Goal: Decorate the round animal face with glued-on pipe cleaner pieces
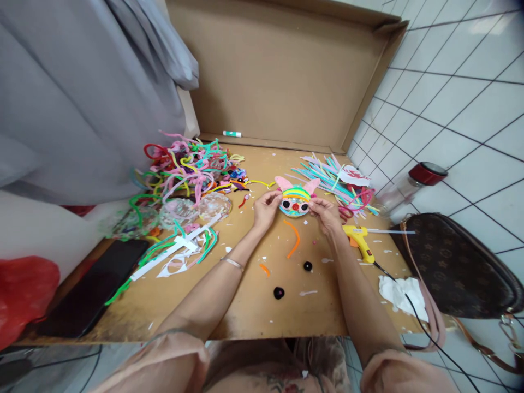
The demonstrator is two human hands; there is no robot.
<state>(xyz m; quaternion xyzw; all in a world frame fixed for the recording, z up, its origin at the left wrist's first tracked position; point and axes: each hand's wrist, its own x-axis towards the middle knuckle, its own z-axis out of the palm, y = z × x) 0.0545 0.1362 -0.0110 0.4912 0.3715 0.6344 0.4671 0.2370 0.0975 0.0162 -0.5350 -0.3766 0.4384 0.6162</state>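
Observation:
Between my two hands is a small round animal face (295,195) made of coloured pipe cleaners, with pink ears, black eyes, a red nose and a yellow-green striped top. My left hand (267,210) pinches its left edge, while the fingers of my right hand (325,214) close on its right edge. Just below it on the table lies a curved orange pipe cleaner (295,240). Nearer to me are a shorter orange piece (265,270) and two black coiled discs, one farther off (308,266) and one closer (279,293).
Left stand a tangled pile of pipe cleaners (196,169), clear plastic pieces (213,206), paper scraps (180,248) and a black phone (98,286). At right are a pipe-cleaner bundle (327,177), yellow glue gun (360,243), tissue (403,295), brown bag (462,262) and bottle (413,188). Cardboard (278,76) rises behind.

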